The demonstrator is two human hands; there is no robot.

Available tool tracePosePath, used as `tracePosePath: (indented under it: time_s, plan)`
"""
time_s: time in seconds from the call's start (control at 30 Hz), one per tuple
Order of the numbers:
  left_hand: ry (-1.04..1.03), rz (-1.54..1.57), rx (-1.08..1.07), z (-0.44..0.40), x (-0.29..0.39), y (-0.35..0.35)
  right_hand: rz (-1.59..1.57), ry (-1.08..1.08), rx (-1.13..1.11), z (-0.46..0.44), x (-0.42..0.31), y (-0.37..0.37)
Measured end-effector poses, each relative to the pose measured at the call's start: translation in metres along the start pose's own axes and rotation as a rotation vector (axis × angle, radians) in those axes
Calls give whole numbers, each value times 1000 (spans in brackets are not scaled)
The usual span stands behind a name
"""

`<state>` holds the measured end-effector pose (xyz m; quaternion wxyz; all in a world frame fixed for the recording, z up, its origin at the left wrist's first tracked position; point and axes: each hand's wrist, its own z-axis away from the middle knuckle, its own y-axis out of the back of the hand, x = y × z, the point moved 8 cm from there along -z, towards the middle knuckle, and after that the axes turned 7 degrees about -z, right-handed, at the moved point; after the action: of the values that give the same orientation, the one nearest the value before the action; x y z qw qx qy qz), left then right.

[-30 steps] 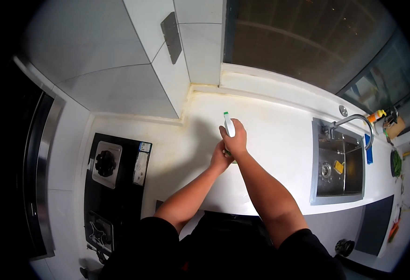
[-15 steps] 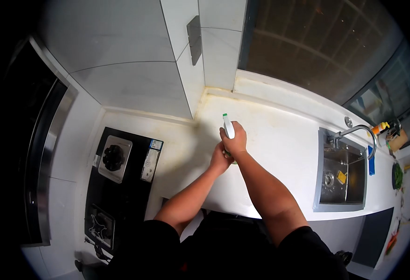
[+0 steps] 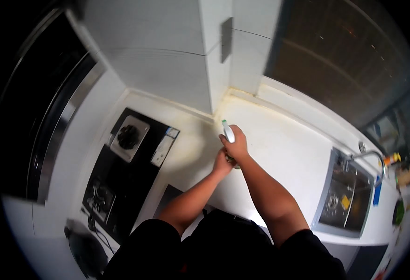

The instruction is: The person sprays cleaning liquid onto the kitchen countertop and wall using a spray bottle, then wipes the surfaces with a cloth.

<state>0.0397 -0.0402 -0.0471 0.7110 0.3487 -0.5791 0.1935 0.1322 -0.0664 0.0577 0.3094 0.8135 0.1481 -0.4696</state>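
Observation:
A spray bottle (image 3: pixel 229 134) with a white trigger head and a green nozzle tip is held over the white countertop (image 3: pixel 279 149). My right hand (image 3: pixel 236 143) is closed around its neck and trigger. Lower down, my left hand (image 3: pixel 223 163) wraps the bottle's body, most of which the two hands hide. The nozzle points away from me, toward the corner where the counter meets the wall. Yellowish stains (image 3: pixel 235 92) run along the seam there.
To the left is a black gas stove (image 3: pixel 144 175) with burners. On the right a steel sink (image 3: pixel 319 224) holds a yellow sponge (image 3: pixel 345 202) under a curved faucet (image 3: pixel 381 161). A wall column (image 3: pixel 167 74) juts out at the back. A black pan (image 3: pixel 87 249) sits at lower left.
The camera view has turned, so the stove, column and sink appear shifted and tilted. Both hands keep their grip on the spray bottle.

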Motion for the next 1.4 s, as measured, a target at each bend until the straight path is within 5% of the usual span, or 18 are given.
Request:
tracePosePath:
  time_s: [0.07, 0.13, 0.37, 0.53, 0.73, 1.17, 1.4]
  plan:
    - [104, 13, -28, 17, 3, 0, -73, 3, -70, 9, -4, -7]
    - [92, -19, 54, 34, 11, 14, -107, -214, -79, 20, 8, -13]
    - [59, 12, 192, 36, 3, 57, -86, 27, -46, 2, -39, -48]
    - [-5, 28, 210, 24, 28, 92, -15, -108, -16, -16, -64, -60]
    - [-35, 26, 170, -3, 19, 140, -60, 150, 71, -32, -93, -108]
    - [-101, -115, 226, -34, 12, 285, -153, -41, 44, -58, -109, -238]
    - [-15, -96, 231, -58, 0, 318, -105, 35, -34, -62, -115, -275]
